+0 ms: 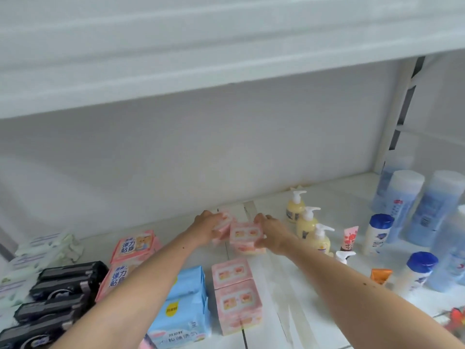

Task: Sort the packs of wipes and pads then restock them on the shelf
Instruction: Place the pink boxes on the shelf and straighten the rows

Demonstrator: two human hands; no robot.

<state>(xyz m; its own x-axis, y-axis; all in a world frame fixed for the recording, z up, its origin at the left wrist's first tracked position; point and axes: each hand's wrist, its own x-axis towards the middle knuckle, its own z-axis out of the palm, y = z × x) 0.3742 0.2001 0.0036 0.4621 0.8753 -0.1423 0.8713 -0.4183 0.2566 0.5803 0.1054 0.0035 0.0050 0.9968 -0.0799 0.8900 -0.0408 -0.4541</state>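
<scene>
While both arms are reaching over the white shelf point(314, 197), the left hand point(210, 224) is gripping a pink pack point(225, 222) at the rear, fingers curled over its top. The right hand point(270, 231) is holding a second pink pack point(247, 235) just beside the first, thumb and fingers curled around its right end. Two more pink packs point(236, 295) are lying nearer the camera. Blue packs point(182, 303), pink lettered packs point(128, 258) and black packs point(55, 298) are lying to the left. Yellow pump bottles point(308, 224) are standing to the right.
</scene>
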